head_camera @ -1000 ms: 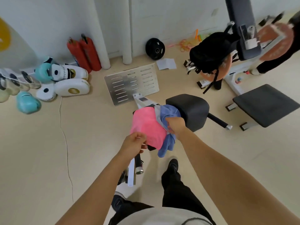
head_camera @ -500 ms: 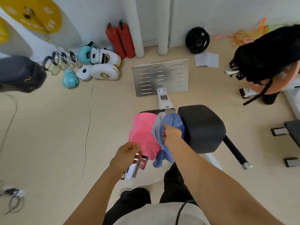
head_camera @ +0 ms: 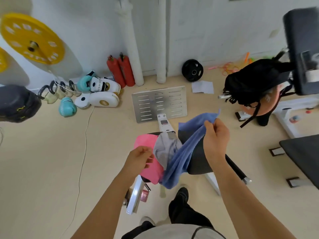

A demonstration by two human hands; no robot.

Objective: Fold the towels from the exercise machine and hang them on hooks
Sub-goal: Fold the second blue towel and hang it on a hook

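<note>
Gym floor; right hand [head_camera: 215, 140] pinches crumpled blue towel [head_camera: 183, 152]; left hand [head_camera: 139, 157] loosely curled, holding nothing

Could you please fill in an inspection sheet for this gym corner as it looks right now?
Surface: beige floor, bare around the machine.
Job's things: blue towel partly lifted off the black pad; grey towel and pink towel draped beside it.
Clutter: boxing gloves, white pads, paper, black bag.
Hands: right hand pinches the blue towel's upper edge; left hand over the pink towel, grip unclear.
Cables: thin white cord across the floor.
Surroundings: white wall, two red cylinders, yellow weight plate, black weight plate; no hooks seen.
</note>
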